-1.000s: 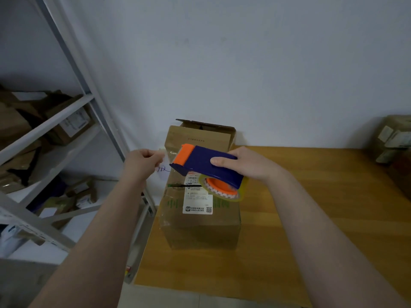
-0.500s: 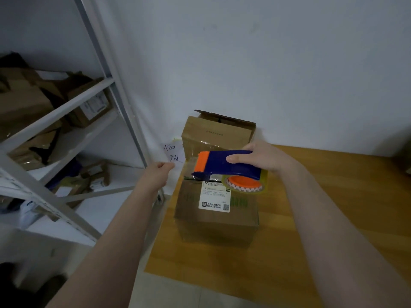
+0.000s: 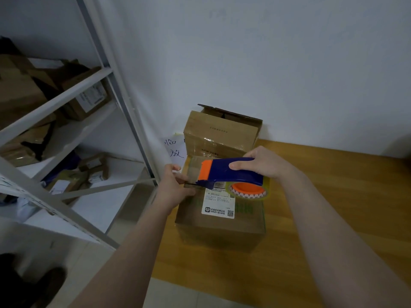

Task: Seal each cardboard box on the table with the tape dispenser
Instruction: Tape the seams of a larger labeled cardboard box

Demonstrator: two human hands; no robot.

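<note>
A closed cardboard box (image 3: 220, 225) with a white shipping label sits at the left end of the wooden table (image 3: 333, 196). My right hand (image 3: 264, 162) grips a blue and orange tape dispenser (image 3: 231, 172) with a clear tape roll, held just over the box's top near its far edge. My left hand (image 3: 175, 185) is at the box's top left edge, its fingers pinching the tape end by the dispenser's blade. Behind it stands a second cardboard box (image 3: 220, 134) against the wall, one flap raised.
A grey metal shelf rack (image 3: 73, 94) loaded with cardboard boxes stands to the left, close to the table's corner. A paper note (image 3: 174, 148) with handwriting hangs on the wall behind the boxes. The white wall runs along the table's far edge.
My left hand moved right from beside the box onto its top left edge at the dispenser's blade. The dispenser dropped lower over the box. My view shifted left and down.
</note>
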